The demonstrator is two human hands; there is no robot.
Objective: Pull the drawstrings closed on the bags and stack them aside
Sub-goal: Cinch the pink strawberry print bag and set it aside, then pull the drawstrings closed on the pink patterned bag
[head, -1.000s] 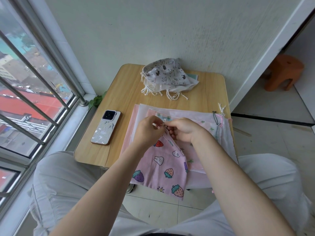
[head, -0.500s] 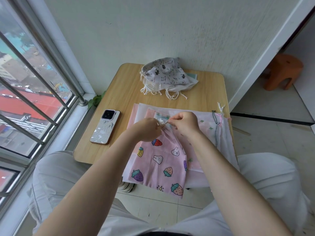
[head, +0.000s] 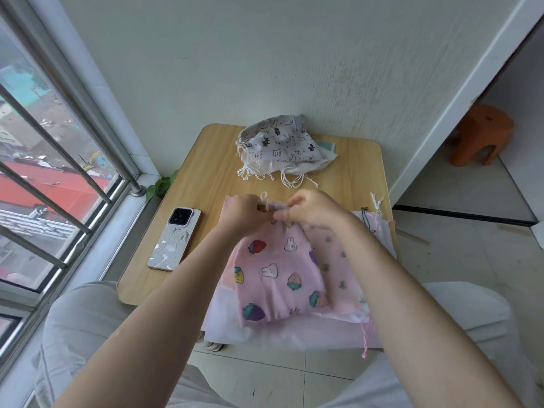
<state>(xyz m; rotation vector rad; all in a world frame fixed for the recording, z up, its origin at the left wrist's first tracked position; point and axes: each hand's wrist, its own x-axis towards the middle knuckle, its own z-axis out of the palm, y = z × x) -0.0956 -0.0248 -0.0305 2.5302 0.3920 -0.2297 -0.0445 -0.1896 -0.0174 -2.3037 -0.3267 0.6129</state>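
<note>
A pink bag (head: 276,272) printed with strawberries and rabbits lies on top of a pile of flat pink and white bags (head: 341,260) at the table's near edge. Its top is gathered narrow between my hands. My left hand (head: 244,213) pinches a pale drawstring whose loop sticks up above my fingers. My right hand (head: 315,212) holds the gathered mouth of the bag from the right, fingertips close to my left hand. At the far side of the table sits a stack of closed bags (head: 282,148), a grey cat-print one on top, white cords hanging out.
A phone (head: 175,238) in a pale case lies on the wooden table (head: 206,178) to the left of the bags. A window with metal bars runs along the left, a wall stands behind the table, and an orange stool (head: 479,139) is on the floor at right.
Both hands have moved up and away from me with the pink bag's top. The bag's mouth is bunched tighter and the cord loop now sticks up above my left hand.
</note>
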